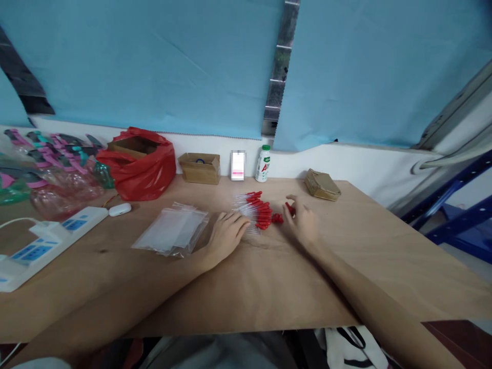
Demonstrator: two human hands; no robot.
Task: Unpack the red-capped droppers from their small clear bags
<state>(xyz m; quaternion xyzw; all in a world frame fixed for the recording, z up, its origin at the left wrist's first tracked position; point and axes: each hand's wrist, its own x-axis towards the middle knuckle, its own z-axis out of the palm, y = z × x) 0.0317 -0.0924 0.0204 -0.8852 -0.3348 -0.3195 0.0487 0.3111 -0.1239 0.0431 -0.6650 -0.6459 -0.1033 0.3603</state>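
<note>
Hands lie apart: the left hand (227, 233) flat at the red-tipped clear sticks' (263, 212) eight o'clock, the right hand (305, 225) curled at their three o'clock by a red piece (291, 208), grip unclear, apparently separating pieces, which next calls for a light pinch.

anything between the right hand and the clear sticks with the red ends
Yes: small red pieces lie between the right hand and the clear sticks, close to their red ends. Another red piece is at the hand itself. Nothing else visible stands there.
</note>
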